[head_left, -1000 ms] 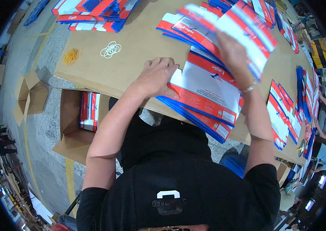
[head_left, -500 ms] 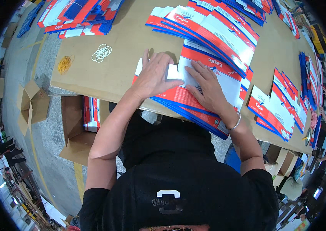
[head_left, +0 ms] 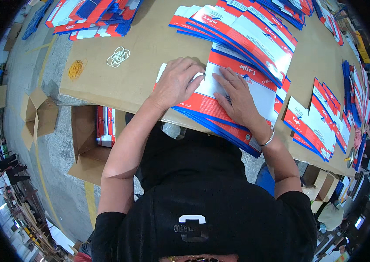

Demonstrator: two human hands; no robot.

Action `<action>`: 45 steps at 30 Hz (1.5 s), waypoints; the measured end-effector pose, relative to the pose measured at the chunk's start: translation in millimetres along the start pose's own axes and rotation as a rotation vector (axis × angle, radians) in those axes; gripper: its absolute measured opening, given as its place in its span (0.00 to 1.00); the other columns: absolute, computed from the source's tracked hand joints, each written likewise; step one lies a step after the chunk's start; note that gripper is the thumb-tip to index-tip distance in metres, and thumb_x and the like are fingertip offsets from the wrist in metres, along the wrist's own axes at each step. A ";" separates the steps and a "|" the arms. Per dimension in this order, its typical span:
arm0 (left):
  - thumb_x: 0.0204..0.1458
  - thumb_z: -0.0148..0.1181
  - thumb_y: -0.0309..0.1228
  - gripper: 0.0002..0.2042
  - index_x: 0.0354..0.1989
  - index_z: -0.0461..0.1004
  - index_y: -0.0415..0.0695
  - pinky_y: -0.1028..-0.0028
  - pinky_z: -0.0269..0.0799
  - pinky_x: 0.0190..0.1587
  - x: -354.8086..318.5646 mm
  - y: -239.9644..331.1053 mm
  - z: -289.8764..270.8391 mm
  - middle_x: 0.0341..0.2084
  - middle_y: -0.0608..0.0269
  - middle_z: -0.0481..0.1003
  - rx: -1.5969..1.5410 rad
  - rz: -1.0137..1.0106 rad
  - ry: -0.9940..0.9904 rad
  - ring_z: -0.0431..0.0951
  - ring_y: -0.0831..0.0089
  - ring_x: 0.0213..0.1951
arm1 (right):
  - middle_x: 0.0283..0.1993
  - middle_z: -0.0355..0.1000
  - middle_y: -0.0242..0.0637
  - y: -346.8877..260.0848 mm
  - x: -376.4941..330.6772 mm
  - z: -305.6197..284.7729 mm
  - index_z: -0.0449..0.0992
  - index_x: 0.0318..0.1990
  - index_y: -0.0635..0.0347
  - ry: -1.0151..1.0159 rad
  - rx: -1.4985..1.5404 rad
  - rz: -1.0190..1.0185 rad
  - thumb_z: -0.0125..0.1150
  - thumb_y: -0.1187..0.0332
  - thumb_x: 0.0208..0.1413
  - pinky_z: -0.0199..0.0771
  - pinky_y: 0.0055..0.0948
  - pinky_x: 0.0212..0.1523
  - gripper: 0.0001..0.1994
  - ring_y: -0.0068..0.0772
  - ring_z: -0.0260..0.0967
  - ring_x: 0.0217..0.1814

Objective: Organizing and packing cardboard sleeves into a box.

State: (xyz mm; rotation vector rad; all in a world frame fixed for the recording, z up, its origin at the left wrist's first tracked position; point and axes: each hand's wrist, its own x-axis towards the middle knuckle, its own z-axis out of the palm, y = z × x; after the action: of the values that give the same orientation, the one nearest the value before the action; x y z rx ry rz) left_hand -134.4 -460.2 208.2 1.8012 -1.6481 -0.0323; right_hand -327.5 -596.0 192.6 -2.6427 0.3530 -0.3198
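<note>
A loose stack of flat printed cartons, red, white and blue, lies at the table's near edge in front of me. My left hand is on its left part, fingers curled and thumb close to the fingertips, with a white bit of carton showing at the pinch. The exact grip is partly hidden by the fingers. Flat on the top carton rests my right hand, fingers spread and holding nothing; a bracelet circles that wrist. Just beyond, a fanned pile of similar cartons overlaps the stack's far side.
White rubber bands and yellow rubber bands lie on the brown table. More carton piles stand at the far left and right. Below the left edge is an open cardboard box with cartons inside.
My left thumb and fingers have drawn together, covering the white patch that showed between them. My right hand stays spread on the top carton, nearly in place. The view has shifted slightly.
</note>
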 end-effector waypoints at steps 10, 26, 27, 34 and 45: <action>0.52 0.62 0.29 0.07 0.37 0.80 0.42 0.63 0.69 0.48 1.1 0.7 0.0 0.37 0.58 0.78 -0.010 0.041 0.069 0.76 0.59 0.42 | 0.71 0.56 0.46 4.4 -1.6 2.2 0.66 0.65 0.50 0.002 -0.006 -0.006 0.53 0.56 0.63 0.45 0.49 0.73 0.24 0.47 0.48 0.75; 0.54 0.62 0.38 0.12 0.24 0.70 0.46 0.64 0.62 0.36 14.0 4.3 9.1 0.20 0.61 0.70 0.121 0.018 0.114 0.72 0.63 0.28 | 0.72 0.56 0.45 3.9 -1.5 3.5 0.66 0.64 0.51 0.006 0.001 0.008 0.53 0.56 0.63 0.45 0.49 0.73 0.24 0.47 0.48 0.76; 0.55 0.61 0.39 0.13 0.22 0.70 0.46 0.64 0.61 0.35 14.3 4.5 7.7 0.19 0.61 0.70 0.114 0.072 0.178 0.72 0.64 0.27 | 0.72 0.56 0.45 4.2 -0.9 2.5 0.66 0.64 0.51 0.006 0.017 0.008 0.53 0.55 0.63 0.45 0.49 0.73 0.24 0.47 0.47 0.76; 0.52 0.65 0.34 0.12 0.22 0.70 0.43 0.64 0.63 0.35 15.9 5.9 5.8 0.17 0.58 0.69 0.065 0.037 0.185 0.70 0.60 0.24 | 0.73 0.50 0.51 -19.2 -4.6 -21.6 0.60 0.68 0.51 -0.114 -0.103 -0.067 0.60 0.42 0.54 0.43 0.55 0.73 0.38 0.56 0.45 0.76; 0.57 0.60 0.37 0.09 0.37 0.77 0.43 0.64 0.68 0.47 38.6 12.4 -57.0 0.29 0.59 0.76 0.092 0.084 0.410 0.76 0.63 0.35 | 0.59 0.69 0.51 -52.8 -8.3 -47.5 0.65 0.64 0.53 -0.016 -0.098 -0.126 0.60 0.59 0.59 0.72 0.43 0.56 0.26 0.52 0.69 0.58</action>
State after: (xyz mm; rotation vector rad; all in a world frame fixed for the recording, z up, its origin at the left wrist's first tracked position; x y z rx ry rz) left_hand -111.9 -467.7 274.0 1.6666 -1.4429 0.4285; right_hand -338.3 -567.1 257.0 -2.7683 0.2020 -0.3289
